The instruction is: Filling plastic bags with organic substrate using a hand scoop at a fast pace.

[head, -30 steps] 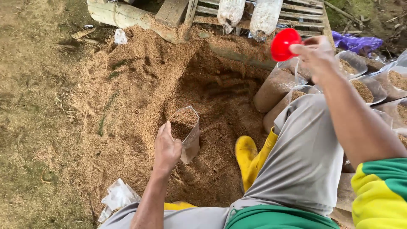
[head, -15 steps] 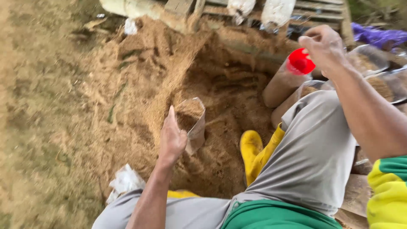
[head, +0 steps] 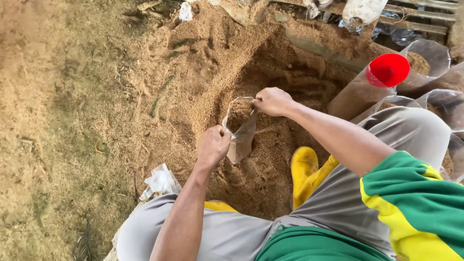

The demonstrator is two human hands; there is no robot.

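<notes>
A clear plastic bag partly filled with sawdust hangs over a hollow in the sawdust pile. My left hand grips the bag's near rim. My right hand pinches the far rim, holding the mouth apart. A red cup rests on top of a filled bag to the right, with no hand on it.
Several filled clear bags stand at the right edge. My yellow boot is planted in the sawdust below the bag. Crumpled empty plastic bags lie by my left knee. Wooden slats run along the back; bare ground lies left.
My right hand let go of the red cup, which now sits on a filled bag, and came down to grip the open bag's far rim. The left hand kept its hold.
</notes>
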